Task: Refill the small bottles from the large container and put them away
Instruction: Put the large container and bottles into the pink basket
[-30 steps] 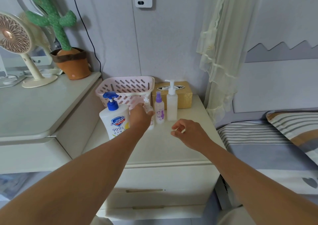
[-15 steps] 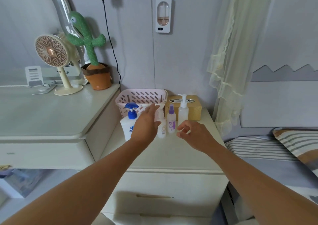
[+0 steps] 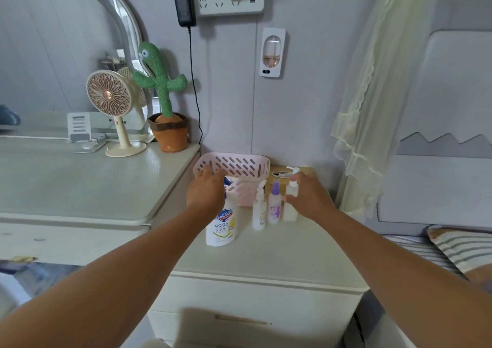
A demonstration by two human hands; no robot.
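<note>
A large white soap bottle [image 3: 222, 225] with a blue pump stands on the cream nightstand [image 3: 266, 254]. To its right, in a row, are a small white bottle [image 3: 258, 214], a purple-capped spray bottle [image 3: 274, 209] and a clear pump bottle [image 3: 290, 213]. Behind them sits a pink slotted basket [image 3: 234, 160]. My left hand [image 3: 206, 190] covers the big bottle's pump, fingertips at the basket's front rim; its grip is hidden. My right hand [image 3: 308, 198] is closed around the clear pump bottle's neck.
A tan tissue box [image 3: 278, 170] stands behind the small bottles. The higher dresser on the left holds a fan [image 3: 109, 100], a toy cactus in a pot [image 3: 165, 124] and a phone stand [image 3: 80, 128]. A lace curtain [image 3: 367, 134] and a bed [image 3: 452, 249] lie to the right.
Both hands have reached forward. The left went from beside the small bottles to the big bottle's pump and basket rim. The right closed on the clear pump bottle. The view tilted up.
</note>
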